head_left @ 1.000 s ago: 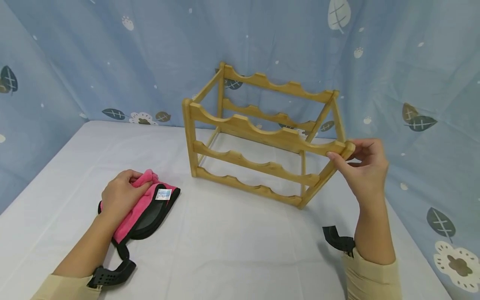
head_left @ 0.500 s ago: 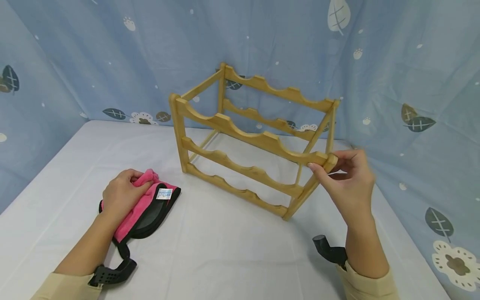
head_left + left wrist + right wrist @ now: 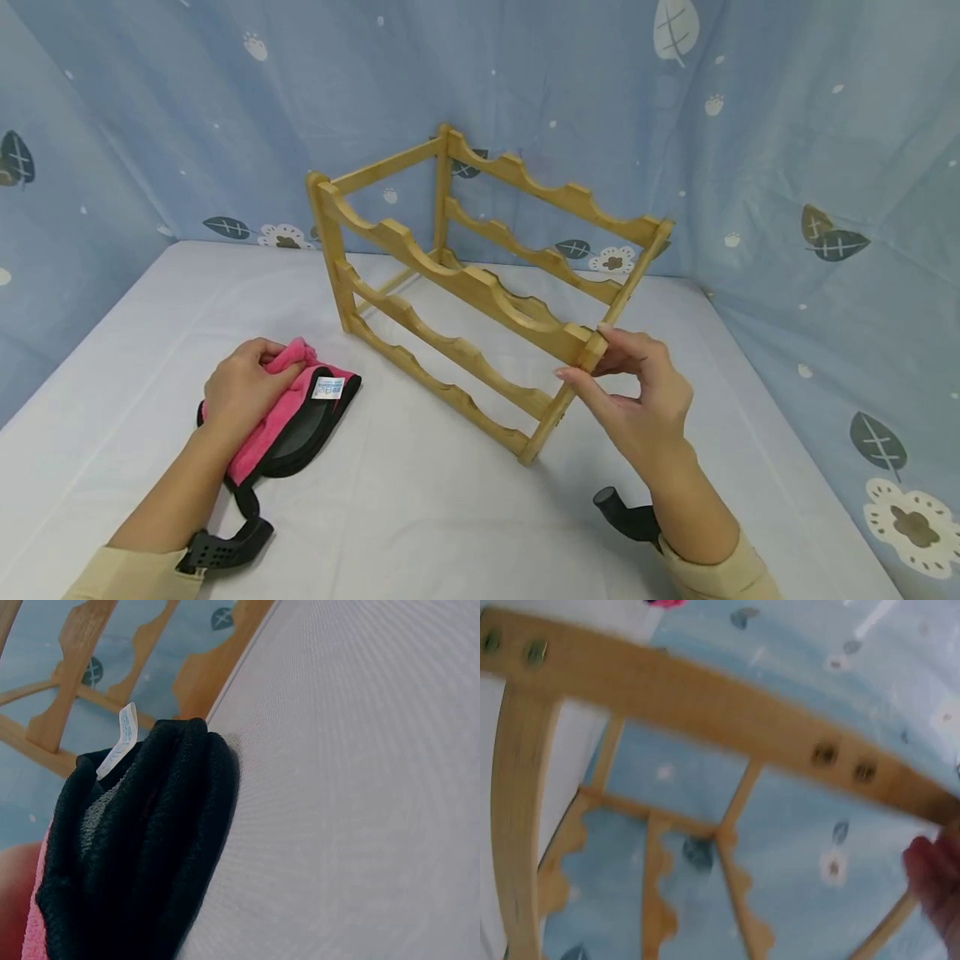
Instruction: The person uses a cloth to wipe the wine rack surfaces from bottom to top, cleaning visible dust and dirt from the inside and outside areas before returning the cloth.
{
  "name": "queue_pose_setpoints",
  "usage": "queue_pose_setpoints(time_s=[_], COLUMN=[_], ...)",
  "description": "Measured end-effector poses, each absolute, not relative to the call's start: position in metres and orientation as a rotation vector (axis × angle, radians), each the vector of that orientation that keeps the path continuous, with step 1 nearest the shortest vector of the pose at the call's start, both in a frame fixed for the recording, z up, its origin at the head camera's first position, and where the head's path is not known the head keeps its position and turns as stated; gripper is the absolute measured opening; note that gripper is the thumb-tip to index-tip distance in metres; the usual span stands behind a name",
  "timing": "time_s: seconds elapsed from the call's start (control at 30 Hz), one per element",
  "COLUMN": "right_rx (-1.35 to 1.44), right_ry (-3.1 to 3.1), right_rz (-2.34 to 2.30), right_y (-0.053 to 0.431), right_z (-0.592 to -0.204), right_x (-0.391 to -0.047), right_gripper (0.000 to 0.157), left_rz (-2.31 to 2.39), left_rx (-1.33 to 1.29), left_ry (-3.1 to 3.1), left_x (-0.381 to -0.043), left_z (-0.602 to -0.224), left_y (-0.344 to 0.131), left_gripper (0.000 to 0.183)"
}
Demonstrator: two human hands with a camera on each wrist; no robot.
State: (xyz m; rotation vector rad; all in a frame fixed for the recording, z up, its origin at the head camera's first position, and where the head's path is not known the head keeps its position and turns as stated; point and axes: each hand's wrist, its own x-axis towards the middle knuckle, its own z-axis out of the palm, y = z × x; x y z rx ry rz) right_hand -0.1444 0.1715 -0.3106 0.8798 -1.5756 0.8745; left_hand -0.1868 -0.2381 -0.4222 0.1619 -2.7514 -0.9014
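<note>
- Wooden rack [image 3: 480,290]: in head view, on table [image 3: 420,533], swung leftward and nearer at right end over the last second; pinched at upper front corner in right grip [image 3: 648,400].
- Also there: pink cloth [image 3: 281,417], unmoved, held bunched in left grip [image 3: 243,387].
- Left wrist view: just dark cloth folds, against table.
- Right wrist view: blurred; apparently still mid-turn.

Saw plain white across the table [image 3: 420,508]. Toward its left edge, noted bright pink on a black-bordered cloth [image 3: 279,422] with a grey panel [image 3: 298,437] and blue print on a white tag [image 3: 328,388]. Toward the far edge, found plain honey-tan on a rack [image 3: 480,290]. Beyond, noted pale blue on a curtain [image 3: 525,71], patterned with grey and brown leaves [image 3: 879,446], white flowers [image 3: 912,531] and paw prints [image 3: 255,47].
</note>
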Motion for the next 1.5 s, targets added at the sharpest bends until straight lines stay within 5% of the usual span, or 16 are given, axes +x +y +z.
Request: queue_pose_setpoints(time_s=[0.17,0.5,0.93,1.5], right_rx=[0.97,0.641,0.904,1.024], right_ry=[-1.442,-1.625,-1.904,-1.888], right_rz=[1.109,1.38,1.769,1.948], right_y=[0.198,0.279,0.3,0.307], right_z=[-0.303,-0.29,-0.276,-0.279], right_x=[-0.168,-0.222,-0.269,-0.267], right_gripper=[0.048,0.034,0.048,0.04], left_rz=[-0.892,-0.901,-0.915,-0.91], left_rx=[0.16,0.173,0.176,0.168], left_ry=[-2.749,-2.764,-2.792,-2.792], left_x=[-0.186,-0.186,-0.187,-0.188], left_z=[-0.419,-0.422,-0.423,-0.422], left_y=[-0.239,-0.241,-0.237,-0.24], left_gripper=[0.045,0.045,0.048,0.047])
